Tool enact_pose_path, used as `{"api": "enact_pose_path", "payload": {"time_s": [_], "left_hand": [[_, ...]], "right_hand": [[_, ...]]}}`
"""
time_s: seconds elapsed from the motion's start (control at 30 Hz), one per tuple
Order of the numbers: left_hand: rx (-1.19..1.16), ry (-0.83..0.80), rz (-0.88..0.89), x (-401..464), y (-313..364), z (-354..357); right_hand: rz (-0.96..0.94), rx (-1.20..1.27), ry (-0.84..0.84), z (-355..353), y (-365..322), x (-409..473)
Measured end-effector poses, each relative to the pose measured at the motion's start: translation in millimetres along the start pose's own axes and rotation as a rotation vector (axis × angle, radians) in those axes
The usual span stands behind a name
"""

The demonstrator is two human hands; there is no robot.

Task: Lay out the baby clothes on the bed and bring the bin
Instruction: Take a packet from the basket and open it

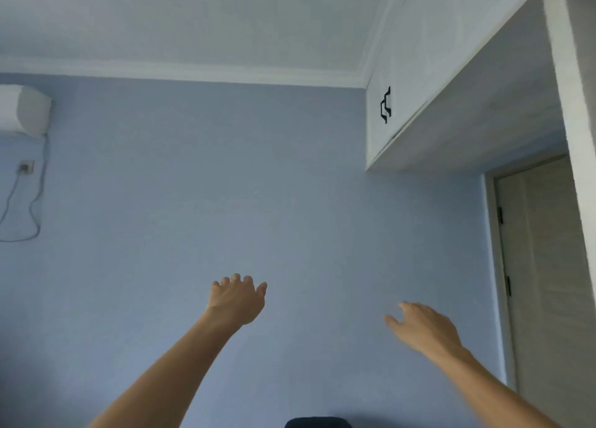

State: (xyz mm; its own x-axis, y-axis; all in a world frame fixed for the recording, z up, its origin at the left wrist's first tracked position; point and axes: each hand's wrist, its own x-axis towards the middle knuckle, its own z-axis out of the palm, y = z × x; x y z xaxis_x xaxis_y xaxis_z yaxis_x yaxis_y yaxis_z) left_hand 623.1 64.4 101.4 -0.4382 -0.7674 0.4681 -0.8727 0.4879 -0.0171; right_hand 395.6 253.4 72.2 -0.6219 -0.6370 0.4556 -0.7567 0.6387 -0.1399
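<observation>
The camera points up at a blue wall, and no baby clothes, bed or bin are in view. My left hand [237, 298] is raised in front of the wall at centre, fingers curled loosely and apart, holding nothing. To its right and a little lower, my right hand [422, 326] is stretched forward with fingers spread and nothing in it. Both bare forearms rise from the bottom edge.
A white air conditioner [24, 110] hangs high at the left with a socket and cable [25, 168] below it. White overhead cabinets with black handles [386, 105] sit at upper right. A pale door [541, 266] stands at the right. A dark rounded object [317, 423] pokes up at the bottom edge.
</observation>
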Motion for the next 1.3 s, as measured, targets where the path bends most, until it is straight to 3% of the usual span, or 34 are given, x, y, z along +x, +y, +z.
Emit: {"api": "enact_pose_path", "payload": {"time_s": [0.33, 0.6, 0.97, 1.3], "left_hand": [[0.055, -0.030, 0.021, 184, 46, 128], [0.069, -0.067, -0.232, 332, 22, 202], [0.189, -0.083, -0.550, 442, -79, 279], [0.351, 0.020, -0.827, 440, -283, 268]], "right_hand": [[0.110, 0.044, -0.077, 124, 30, 195], [-0.120, 0.098, -0.036, 230, -33, 389], [-0.486, 0.271, -0.062, 341, -253, 518], [-0.751, 0.405, -0.145, 398, -492, 562]]}}
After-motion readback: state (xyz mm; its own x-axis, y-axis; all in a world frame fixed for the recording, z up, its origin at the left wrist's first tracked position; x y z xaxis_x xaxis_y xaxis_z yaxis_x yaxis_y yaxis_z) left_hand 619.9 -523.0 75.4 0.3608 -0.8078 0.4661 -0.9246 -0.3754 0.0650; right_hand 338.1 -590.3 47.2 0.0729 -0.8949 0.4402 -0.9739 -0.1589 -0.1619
